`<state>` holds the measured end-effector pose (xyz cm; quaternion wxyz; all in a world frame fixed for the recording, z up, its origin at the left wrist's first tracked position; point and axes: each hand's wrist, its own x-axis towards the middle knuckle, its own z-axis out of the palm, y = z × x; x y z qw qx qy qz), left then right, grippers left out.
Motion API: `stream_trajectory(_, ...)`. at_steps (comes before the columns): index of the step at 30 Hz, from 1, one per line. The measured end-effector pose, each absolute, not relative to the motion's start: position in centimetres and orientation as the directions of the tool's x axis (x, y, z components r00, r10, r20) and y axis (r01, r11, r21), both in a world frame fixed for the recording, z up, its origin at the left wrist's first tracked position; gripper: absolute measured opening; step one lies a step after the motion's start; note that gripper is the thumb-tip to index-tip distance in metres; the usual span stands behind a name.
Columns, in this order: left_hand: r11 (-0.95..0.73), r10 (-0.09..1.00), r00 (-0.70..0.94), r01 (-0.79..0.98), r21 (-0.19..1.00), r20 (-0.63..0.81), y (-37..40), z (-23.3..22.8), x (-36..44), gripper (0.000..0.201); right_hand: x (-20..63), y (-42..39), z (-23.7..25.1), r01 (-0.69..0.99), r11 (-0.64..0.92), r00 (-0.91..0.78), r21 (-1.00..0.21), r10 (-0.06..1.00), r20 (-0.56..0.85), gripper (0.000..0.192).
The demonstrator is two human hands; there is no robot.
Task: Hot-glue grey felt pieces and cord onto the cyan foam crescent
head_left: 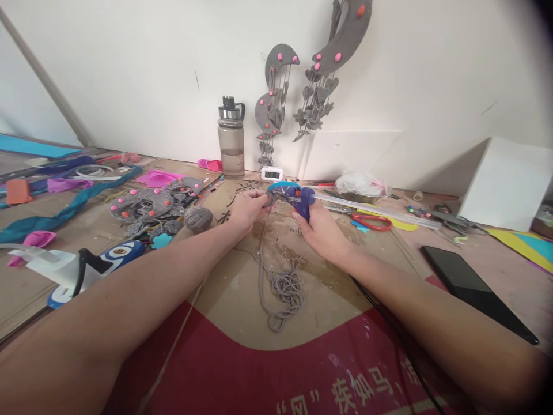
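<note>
The right hand is wrapped around the grip of a blue glue gun, fingers closed on the handle, with a clear glue stick jutting out of its back toward the right. The gun's nozzle points left at the left hand, whose fingertips are pinched on the end of a grey yarn strand and on the edge of a blue foam crescent just beyond it. The strand trails toward the near side and piles in a loose tangle on the cardboard sheet covering the floor. A grey yarn ball sits just left of the left hand, beside a heap of grey felt pieces with pink dots. Far centre, a water bottle and a small digital clock stand against the wall, under hanging grey felt moons. Red-handled scissors lie right of the gun, and a black phone lies further right and nearer.
</note>
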<state>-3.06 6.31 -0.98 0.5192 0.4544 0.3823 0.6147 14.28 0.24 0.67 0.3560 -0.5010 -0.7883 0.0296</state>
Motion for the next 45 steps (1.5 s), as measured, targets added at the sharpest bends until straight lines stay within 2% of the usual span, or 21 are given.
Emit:
stream_trajectory(7, -0.199, 0.979, -0.081, -0.234, 0.952, 0.185, 6.57, -1.14, -3.09, 0.006, 14.18, 0.08, 0.75, 0.789, 0.489, -0.265, -0.371, 0.816, 0.513, 0.039)
stream_trajectory(15, -0.208, 0.977, -0.103, -0.235, 0.949, 0.188, 6.46, -0.95, -3.31, 0.010, 14.19, -0.07, 0.88, 0.841, 0.435, -0.245, -0.322, 0.836, 0.491, 0.033)
stream_trajectory(26, -0.224, 0.972, -0.120, -0.243, 0.944, 0.200, 6.31, -0.68, -3.46, 0.015, 14.61, 0.24, 0.40, 0.835, 0.448, -0.236, -0.319, 0.816, 0.528, 0.033)
stream_trajectory(45, -0.196, 0.976, -0.166, -0.391, 0.899, 0.141, 6.61, -0.50, -3.52, 0.008, 14.71, 0.33, 0.38, 0.826, 0.452, -0.206, -0.336, 0.798, 0.567, 0.039)
